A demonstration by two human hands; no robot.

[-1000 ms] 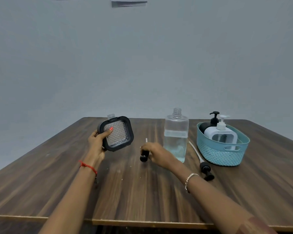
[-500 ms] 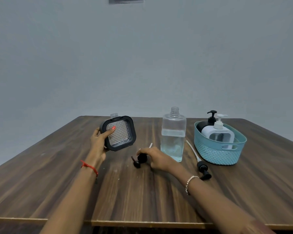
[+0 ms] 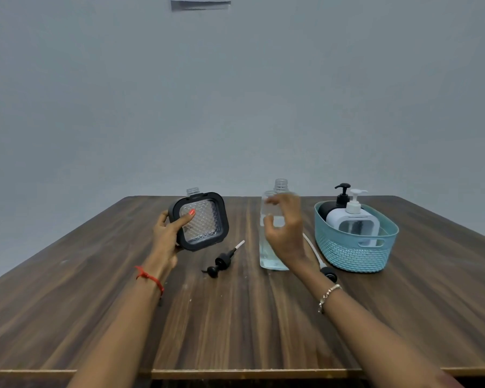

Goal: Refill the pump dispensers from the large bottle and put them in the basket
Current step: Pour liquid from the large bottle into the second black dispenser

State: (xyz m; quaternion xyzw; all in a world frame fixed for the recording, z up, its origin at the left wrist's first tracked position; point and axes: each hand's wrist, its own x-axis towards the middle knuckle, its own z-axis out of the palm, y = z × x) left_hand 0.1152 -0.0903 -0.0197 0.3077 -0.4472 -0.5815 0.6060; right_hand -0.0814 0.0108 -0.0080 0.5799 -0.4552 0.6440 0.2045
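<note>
R fingers (image 3: 275, 202) dropped pump (image 3: 221, 260), now half-open by large bottle (image 3: 266, 256); L fingers (image 3: 186, 217) still grip dispenser (image 3: 205, 225).

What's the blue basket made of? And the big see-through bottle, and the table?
The basket looks like moulded matte teal plastic: a bumpy knit-like pattern and cut-out handle. The large bottle seems clear plastic, maybe glass: liquid shows through. The table looks like wood or laminate: dark streaky grain.

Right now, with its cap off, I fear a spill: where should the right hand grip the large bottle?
I'd wrap the right hand around the large bottle at its wide middle, from the near right side. It stands upright and open, its neck is narrow, and the left hand holds the square dispenser.
</note>
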